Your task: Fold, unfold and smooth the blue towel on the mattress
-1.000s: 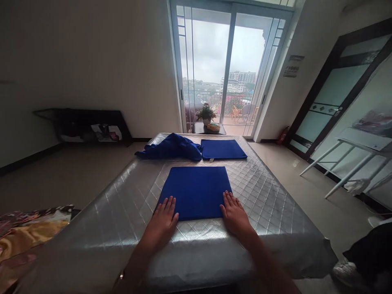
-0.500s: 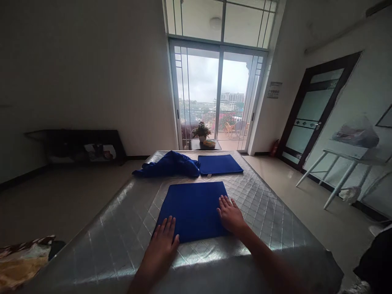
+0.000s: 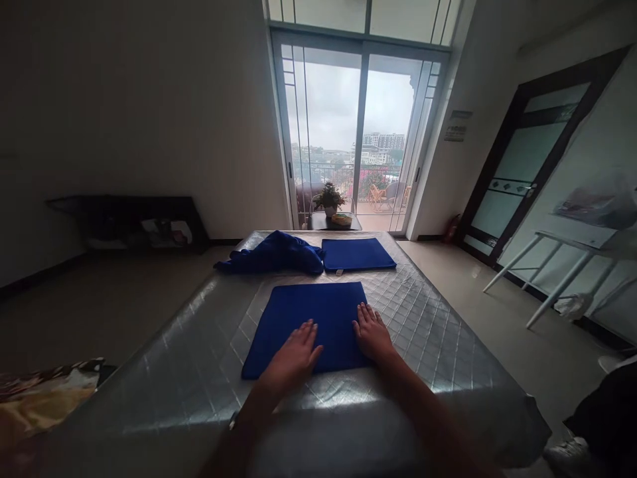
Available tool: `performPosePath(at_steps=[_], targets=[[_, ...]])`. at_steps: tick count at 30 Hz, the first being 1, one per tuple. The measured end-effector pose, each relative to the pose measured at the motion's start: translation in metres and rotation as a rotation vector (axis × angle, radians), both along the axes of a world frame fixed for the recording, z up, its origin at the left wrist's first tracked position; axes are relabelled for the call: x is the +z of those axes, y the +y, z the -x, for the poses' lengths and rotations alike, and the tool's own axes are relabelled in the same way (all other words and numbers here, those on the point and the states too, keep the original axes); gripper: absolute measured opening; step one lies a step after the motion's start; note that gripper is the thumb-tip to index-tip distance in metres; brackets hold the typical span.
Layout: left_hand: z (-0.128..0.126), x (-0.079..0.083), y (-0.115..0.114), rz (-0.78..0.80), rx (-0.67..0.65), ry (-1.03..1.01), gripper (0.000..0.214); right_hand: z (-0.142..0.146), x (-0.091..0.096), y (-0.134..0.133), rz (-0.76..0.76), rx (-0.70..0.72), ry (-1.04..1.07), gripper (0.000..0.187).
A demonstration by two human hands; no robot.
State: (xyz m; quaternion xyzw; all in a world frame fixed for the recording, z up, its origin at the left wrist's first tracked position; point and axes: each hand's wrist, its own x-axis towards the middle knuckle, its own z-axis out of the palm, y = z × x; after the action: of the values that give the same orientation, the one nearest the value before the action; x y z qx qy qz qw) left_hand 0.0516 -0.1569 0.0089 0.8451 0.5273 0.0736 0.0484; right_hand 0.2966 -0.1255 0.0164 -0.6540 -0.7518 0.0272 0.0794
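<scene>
A flat blue folded cloth [image 3: 308,305] lies on the silvery quilted table cover [image 3: 428,325] in front of me. My left hand [image 3: 297,350] rests over its lower middle, fingers stretched out. At the cloth's right edge lies my right hand [image 3: 372,334], flat with its fingers extended. Neither hand grips anything. Farther back is a second flat blue folded cloth [image 3: 358,254] with a small pale tag at its near edge. Left of that, a crumpled blue cloth [image 3: 276,255] sits in a loose heap.
Beyond the table's far edge, a small dark stand [image 3: 318,222] holds a potted plant [image 3: 329,197] before sliding glass doors. A stool [image 3: 572,242] with a plastic bag stands at right. Patterned fabric [image 3: 54,398] is at lower left, a dark low frame [image 3: 134,222] by the wall.
My left hand has moved rightward from the cloth's left edge to its lower middle. My right hand stays by the right edge. The view has tilted slightly downward.
</scene>
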Motion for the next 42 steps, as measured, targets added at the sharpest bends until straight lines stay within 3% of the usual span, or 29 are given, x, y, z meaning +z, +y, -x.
performPosePath(at_steps=[4,8,12,19,22,29,35,42], targets=[[-0.067,0.020,0.026,0.001,-0.264,-0.074,0.065,-0.004,-0.002,0.002,0.022,0.030,-0.030,0.059],[-0.094,0.015,0.045,0.019,-0.268,-0.084,0.070,-0.006,-0.001,0.002,0.045,0.049,-0.039,0.058],[-0.068,0.004,0.049,0.042,-0.150,-0.058,0.076,-0.004,0.001,0.002,0.064,0.010,0.007,0.061],[0.042,-0.008,0.037,0.043,0.157,0.029,0.079,-0.001,0.002,0.002,0.067,-0.008,0.005,0.062],[0.071,-0.016,0.030,-0.016,0.234,0.061,0.079,0.000,0.003,0.001,0.061,-0.004,-0.017,0.061],[0.073,-0.017,0.024,-0.055,0.218,0.050,0.080,0.003,0.017,0.002,0.032,0.033,-0.095,0.061],[0.071,-0.015,0.023,-0.056,0.239,0.058,0.084,0.009,0.032,0.046,0.098,0.046,-0.038,0.063],[0.073,-0.017,0.023,-0.043,0.235,0.089,0.087,0.008,0.005,0.072,0.083,-0.036,0.015,0.063]])
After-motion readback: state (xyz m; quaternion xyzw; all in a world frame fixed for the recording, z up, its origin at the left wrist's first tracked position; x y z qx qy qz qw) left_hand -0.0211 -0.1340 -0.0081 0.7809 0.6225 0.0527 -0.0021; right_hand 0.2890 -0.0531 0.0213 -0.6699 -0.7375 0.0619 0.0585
